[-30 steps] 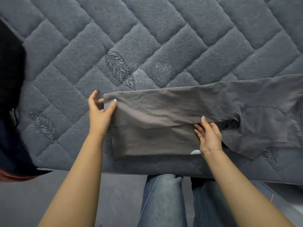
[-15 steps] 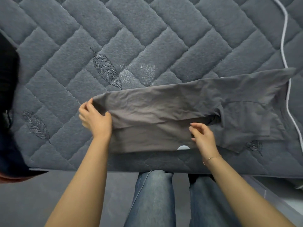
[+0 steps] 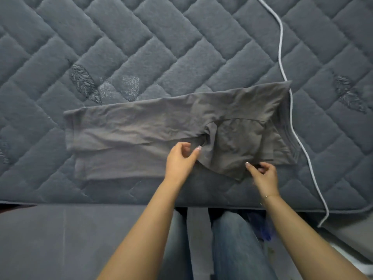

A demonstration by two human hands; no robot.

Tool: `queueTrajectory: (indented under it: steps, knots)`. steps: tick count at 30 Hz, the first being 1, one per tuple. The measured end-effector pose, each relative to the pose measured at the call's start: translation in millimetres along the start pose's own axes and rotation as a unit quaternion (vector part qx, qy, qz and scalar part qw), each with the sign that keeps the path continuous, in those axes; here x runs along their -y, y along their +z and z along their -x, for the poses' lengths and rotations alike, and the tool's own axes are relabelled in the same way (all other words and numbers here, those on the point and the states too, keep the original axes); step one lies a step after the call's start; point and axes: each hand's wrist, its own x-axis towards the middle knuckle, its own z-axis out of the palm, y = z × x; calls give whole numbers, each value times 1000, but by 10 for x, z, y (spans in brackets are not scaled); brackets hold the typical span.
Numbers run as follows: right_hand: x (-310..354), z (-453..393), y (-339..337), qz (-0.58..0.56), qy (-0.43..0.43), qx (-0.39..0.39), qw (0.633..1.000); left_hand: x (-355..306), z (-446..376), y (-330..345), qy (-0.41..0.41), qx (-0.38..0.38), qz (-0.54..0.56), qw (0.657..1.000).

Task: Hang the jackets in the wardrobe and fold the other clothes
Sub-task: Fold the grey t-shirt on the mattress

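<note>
A grey short-sleeved shirt [image 3: 141, 128] lies flat on the quilted mattress [image 3: 181, 47], folded lengthwise, hem to the left and collar to the right. One sleeve [image 3: 232, 150] sticks out toward me at the near right. My left hand [image 3: 180, 160] hovers at the sleeve's left edge near the armpit, with thumb and curled fingers apart and the thumb tip touching the fabric. At the sleeve's lower right edge is my right hand [image 3: 262, 175], thumb on the cloth and fingers loosely curled; it is slightly blurred. Neither hand clearly grips the fabric.
A white cable [image 3: 290, 102] runs down the mattress just right of the shirt's collar and drops over the near edge. My legs in blue jeans [image 3: 232, 239] stand against the mattress edge, with grey floor [image 3: 80, 239] to the left.
Both hands let go of the folded body of the shirt and moved right to the sleeve. My view shifted right, so the dark clothing at the far left is out of sight.
</note>
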Motion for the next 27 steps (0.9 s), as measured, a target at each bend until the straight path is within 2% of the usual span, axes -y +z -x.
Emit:
queueTrajectory:
  steps: [2,3,5,7,11,14,16,18,20,23,25,27]
  knots:
    - [-33,-87,54,-17,37,62,997,-8,107,443,0,44,-76,996]
    - [-39,-126,91,-16,40,76,996,0,132,603,6,37,-125,991]
    - [-35,-196,149,-19,20,94,995,-3,138,788,17,-25,-185,982]
    - [-34,-231,139,-26,-3,115,993,-22,119,840,39,-93,-179,979]
    - [-84,-185,-114,-93,14,130,987,-1,143,749,32,-128,-40,990]
    - [-61,-102,-407,-169,34,148,974,-9,252,656,-80,-67,119,987]
    - [12,-41,-577,-214,44,170,961,-6,342,663,-196,4,252,948]
    - [138,-9,-707,-245,47,193,949,-71,431,687,-261,37,325,908]
    - [338,-22,-786,-253,31,211,944,-160,446,688,-255,26,360,897]
    - [750,-138,-739,-260,15,240,935,-358,323,594,-181,-24,409,894]
    - [1041,-266,-631,-284,38,261,922,-537,171,500,-148,-42,430,890]
    - [1291,-396,-511,-330,80,291,894,-686,-2,421,-150,-55,457,875]
